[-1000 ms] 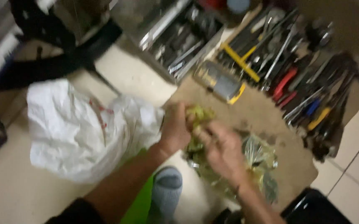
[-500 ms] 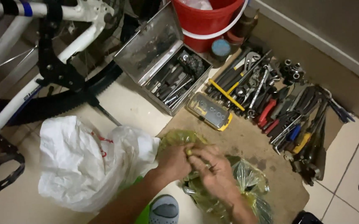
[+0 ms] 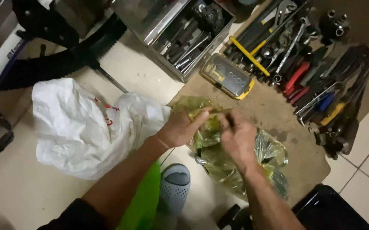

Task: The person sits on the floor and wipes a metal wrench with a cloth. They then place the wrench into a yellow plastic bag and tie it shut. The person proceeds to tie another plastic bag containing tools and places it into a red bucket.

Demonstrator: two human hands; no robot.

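On the near edge of the cardboard mat point(image 3: 278, 115), both hands pinch the yellow-green plastic bag point(image 3: 269, 153): left hand point(image 3: 182, 127) and right hand point(image 3: 237, 138) fingers clamped on its gathered top. Thin, crinkly film looks slippery and sags; the bunched neck seems the safest hold.

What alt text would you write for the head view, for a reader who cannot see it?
Seen from above, a left hand and right hand grip a yellow-green plastic bag on brown cardboard. A white bag lies left; hand tools and an open metal toolbox lie behind.
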